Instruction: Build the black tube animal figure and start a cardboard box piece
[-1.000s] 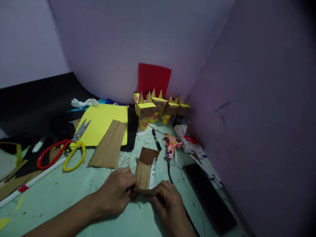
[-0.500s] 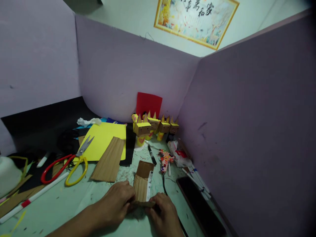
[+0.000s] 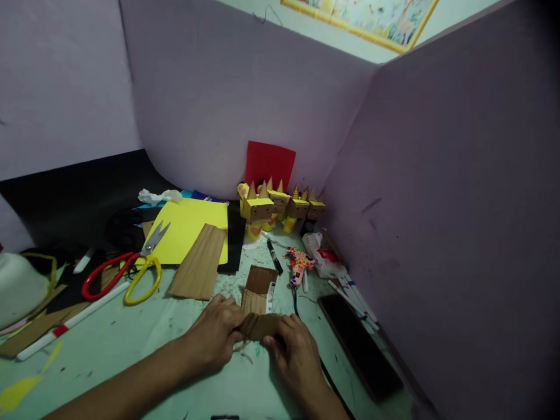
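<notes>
A small strip of cardboard (image 3: 261,326) with creases across it lies between my two hands, its near end bent upward. My left hand (image 3: 217,332) is closed on its left edge. On its right edge my right hand (image 3: 294,344) is closed too, thumb in front and fingers behind. The far end of the strip, with a darker brown flap (image 3: 261,279) and a white printed edge (image 3: 270,296), rests on the green tabletop (image 3: 144,350). My fingertips partly hide the edges they hold.
Scissors (image 3: 149,251) with red and yellow handles lie left, by yellow paper (image 3: 192,213) and a cardboard piece (image 3: 199,262). Several box-headed figures (image 3: 258,210) stand at the back. A patterned glue gun (image 3: 299,265), a black marker (image 3: 274,256) and a phone (image 3: 359,344) are right.
The near end of the cardboard has been bent up, so its face now shows between my hands. The camera has tipped downward, and the whole scene sits higher in view.
</notes>
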Demonstrator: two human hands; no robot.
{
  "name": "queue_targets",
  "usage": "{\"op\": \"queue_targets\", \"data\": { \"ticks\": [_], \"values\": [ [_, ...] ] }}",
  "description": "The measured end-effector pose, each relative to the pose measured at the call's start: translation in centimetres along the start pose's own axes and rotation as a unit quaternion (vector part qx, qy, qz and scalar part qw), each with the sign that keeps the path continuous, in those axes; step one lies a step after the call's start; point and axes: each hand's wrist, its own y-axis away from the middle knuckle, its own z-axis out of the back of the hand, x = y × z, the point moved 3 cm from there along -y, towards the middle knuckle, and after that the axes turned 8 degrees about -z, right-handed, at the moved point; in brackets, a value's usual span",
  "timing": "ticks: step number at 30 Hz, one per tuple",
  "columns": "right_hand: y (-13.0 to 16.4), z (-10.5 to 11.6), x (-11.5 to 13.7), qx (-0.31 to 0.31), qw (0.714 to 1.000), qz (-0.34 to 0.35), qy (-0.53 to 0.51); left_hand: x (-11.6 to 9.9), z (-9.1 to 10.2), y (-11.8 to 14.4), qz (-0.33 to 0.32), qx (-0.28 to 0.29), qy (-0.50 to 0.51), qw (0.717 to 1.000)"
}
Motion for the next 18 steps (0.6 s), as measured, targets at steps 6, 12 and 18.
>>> {"op": "queue_targets", "data": {
  "ticks": [6, 12, 18],
  "values": [
    [0.05, 0.44, 0.35, 0.006, 1.000, 0.015, 0.008, -0.04, 0.26, 0.22, -0.017, -0.018, -0.004, 1.000],
    [0.26, 0.71, -0.07, 0.004, 0.999, 0.004, -0.044, 0.35, 0.37, 0.49, -0.036, -0.016, 0.006, 0.999],
    [0.27, 0.96, 0.24, 0.006, 0.994, 0.019, -0.111, 0.30, 0.03, 0.54, -0.065, -0.030, -0.002, 0.997]
  ]
}}
